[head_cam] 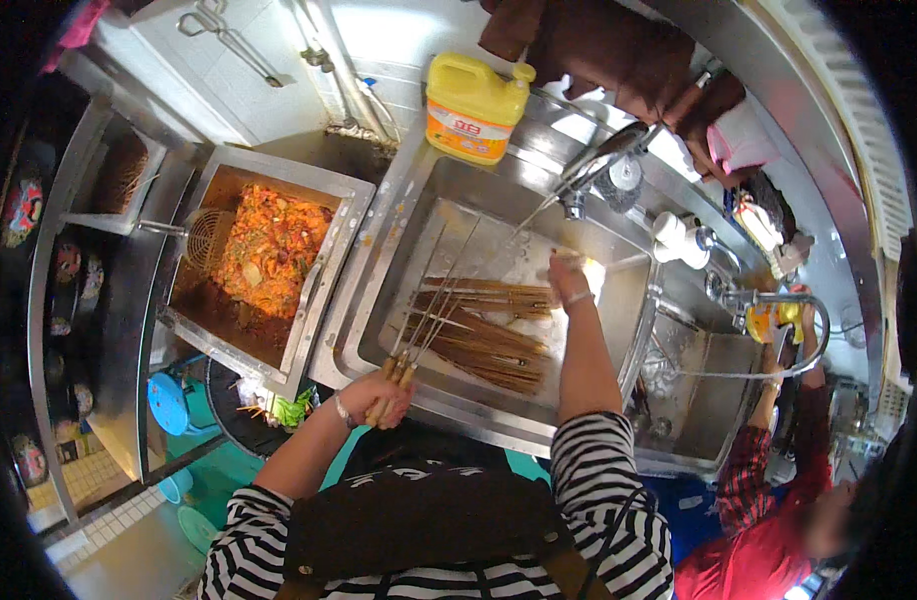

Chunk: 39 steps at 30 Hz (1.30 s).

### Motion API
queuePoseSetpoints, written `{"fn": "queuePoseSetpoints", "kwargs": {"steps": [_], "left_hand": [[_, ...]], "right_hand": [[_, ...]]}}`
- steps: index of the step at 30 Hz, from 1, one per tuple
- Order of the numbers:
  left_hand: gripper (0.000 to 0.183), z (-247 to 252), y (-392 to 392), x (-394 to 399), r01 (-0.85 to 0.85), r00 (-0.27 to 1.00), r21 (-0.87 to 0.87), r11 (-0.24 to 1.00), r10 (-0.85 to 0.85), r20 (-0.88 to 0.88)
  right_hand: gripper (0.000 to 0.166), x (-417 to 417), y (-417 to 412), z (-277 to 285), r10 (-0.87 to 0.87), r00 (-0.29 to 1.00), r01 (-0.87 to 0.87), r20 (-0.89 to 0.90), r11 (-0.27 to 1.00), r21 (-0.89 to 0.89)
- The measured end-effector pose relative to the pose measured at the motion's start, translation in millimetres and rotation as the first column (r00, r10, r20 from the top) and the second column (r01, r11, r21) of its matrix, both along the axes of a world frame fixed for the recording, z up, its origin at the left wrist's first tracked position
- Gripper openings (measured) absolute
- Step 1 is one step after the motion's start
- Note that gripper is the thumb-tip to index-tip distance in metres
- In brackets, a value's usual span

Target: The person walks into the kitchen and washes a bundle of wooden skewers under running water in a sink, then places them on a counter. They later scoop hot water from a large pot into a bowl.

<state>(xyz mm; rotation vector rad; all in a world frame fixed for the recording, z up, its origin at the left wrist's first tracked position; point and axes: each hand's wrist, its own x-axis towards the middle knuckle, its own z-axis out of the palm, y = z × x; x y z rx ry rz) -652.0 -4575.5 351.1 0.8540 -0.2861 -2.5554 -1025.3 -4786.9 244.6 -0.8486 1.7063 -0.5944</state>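
Note:
My left hand (383,397) grips several long metal skewers (428,319) by their wooden handles, near the front left rim of a stainless steel sink (458,184). Their thin shafts slant away over the basin. Bundles of brown thin sticks (488,345), apparently bamboo skewers, lie on the sink's bottom. My right hand (569,279) is curled over the basin's right part, just beyond the ends of the sticks. Something pale shows at its fingers, but blur and glare hide what it is.
A yellow detergent jug (473,112) stands on the back rim. Left of the sink, a metal bin (361,195) holds orange-red food waste and a strainer ladle (203,238). At right, a co-worker's hands (773,330) hold something yellow beside a curved faucet (822,322) and second sink (698,375).

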Motion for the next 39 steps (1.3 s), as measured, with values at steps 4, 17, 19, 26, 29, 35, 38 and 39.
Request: {"fn": "queuePoseSetpoints", "kwargs": {"steps": [4, 17, 19, 26, 29, 35, 38, 39], "left_hand": [[0.029, -16.2, -28.4, -29.0, 0.020, 0.992, 0.058, 0.998, -0.012, -0.129], [0.050, -30.4, -57.0, -64.9, -0.636, 0.740, 0.187, 0.749, 0.660, -0.128], [0.042, -54.6, -67.5, -74.9, -0.745, 0.641, 0.161, 0.647, 0.762, -0.092], [0.033, -80.7, -100.9, -84.9, -0.600, 0.727, 0.070, 0.797, 0.508, 0.462], [0.033, -89.5, -105.4, -93.7, -0.030, 0.511, -0.548, 0.836, 0.484, 0.710], [0.034, 6.3, -148.2, -123.5, 0.073, 0.605, -0.899, 0.432, 0.698, 0.384], [0.036, -12.3, -173.3, -135.6, 0.235, 0.556, -0.781, 0.579, 0.579, 0.596], [0.036, -18.5, -178.5, -141.0, 0.370, 0.493, -0.717, 0.591, 0.529, 0.691]], "right_hand": [[0.082, 25.6, 40.2, 10.4, 0.053, 0.985, -0.031, 0.166, 0.990, -0.137], [0.048, 162.6, -32.1, 114.0, -0.205, 0.552, 0.284, 0.808, 0.958, 0.049], [0.047, 166.5, -28.7, 113.9, -0.130, 0.554, 0.281, 0.822, 0.959, -0.037], [0.042, 150.2, -6.7, 128.2, 0.021, 0.606, 0.040, 0.796, 0.998, -0.056], [0.043, 131.0, -23.5, 122.5, 0.013, 0.530, 0.056, 0.848, 0.997, -0.051], [0.024, 149.6, -9.6, 109.6, -0.097, 0.705, 0.194, 0.703, 0.979, -0.059], [0.021, 148.5, -3.7, 125.5, -0.141, 0.726, 0.239, 0.673, 0.969, -0.056], [0.023, 142.1, -7.8, 111.2, -0.017, 0.827, 0.158, 0.563, 0.967, -0.202]]}}
